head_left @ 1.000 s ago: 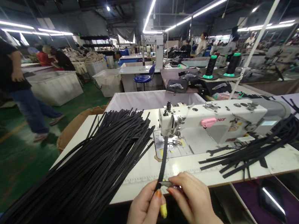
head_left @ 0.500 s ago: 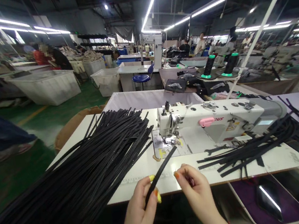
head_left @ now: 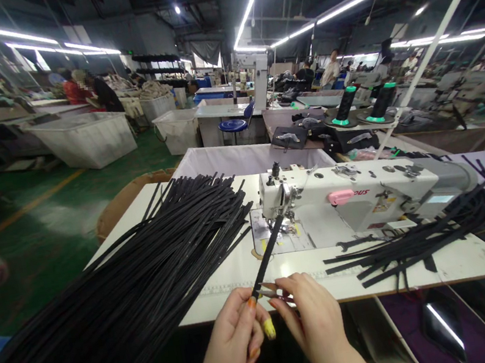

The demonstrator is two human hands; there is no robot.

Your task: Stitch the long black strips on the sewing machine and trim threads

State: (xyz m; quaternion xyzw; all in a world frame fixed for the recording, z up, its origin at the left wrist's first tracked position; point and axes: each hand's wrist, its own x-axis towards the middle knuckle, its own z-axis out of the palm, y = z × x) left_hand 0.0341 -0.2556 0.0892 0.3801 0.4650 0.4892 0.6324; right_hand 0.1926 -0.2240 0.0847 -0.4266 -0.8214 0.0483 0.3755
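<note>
Between thumb and fingers, my left hand pinches a black strap, whose far end points up toward the needle area of a white sewing machine. My right hand is closed around small thread snips with dark red handles. Their blades touch or nearly touch the strap just above my left fingertips; whether they are cutting cannot be seen. Yellow tape wraps a left fingertip. To the left, a big pile of black straps covers the table and hangs over its front edge.
More black straps lie right of the machine, near a wrench. A ruler strip runs along the white table. Below right, a dark phone rests on a purple-lined tray. Behind stand thread cones and a fabric-lined bin.
My right hand has moved left to the strap, and the snips' blades now show. The strap's far end reaches closer to the needle area. A passer-by at left has mostly left view.
</note>
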